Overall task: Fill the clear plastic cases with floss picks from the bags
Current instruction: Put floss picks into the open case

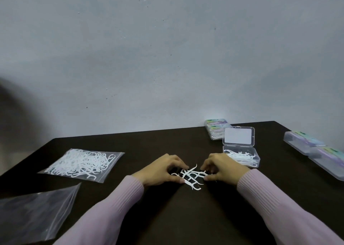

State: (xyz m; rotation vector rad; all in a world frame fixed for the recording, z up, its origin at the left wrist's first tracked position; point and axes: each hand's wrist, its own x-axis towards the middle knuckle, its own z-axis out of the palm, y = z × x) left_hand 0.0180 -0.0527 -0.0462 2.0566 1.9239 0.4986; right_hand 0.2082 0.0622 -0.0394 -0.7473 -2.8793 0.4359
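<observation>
1. Picks [189, 176] lie in a small loose heap on the dark table [167, 216], near the middle, between the two hands.
2. Left hand [161, 171] has its fingers curled down onto the left edge of the heap, seemingly pinching or raking picks; right hand [222, 168] does the same at the right edge. Whether either truly holds a pick I cannot tell for sure.
3. Open case [241, 156], just right of the right hand, holds a shallow layer of picks, lid up: partly filled by my reading.
4. Closed cases [216, 131] at the far edge and two more cases [314, 151] far right look packed and finished.
5. Full bag [81, 163] at left remains unused; an empty-looking bag [33, 215] lies nearer. Much appears left to do.
</observation>
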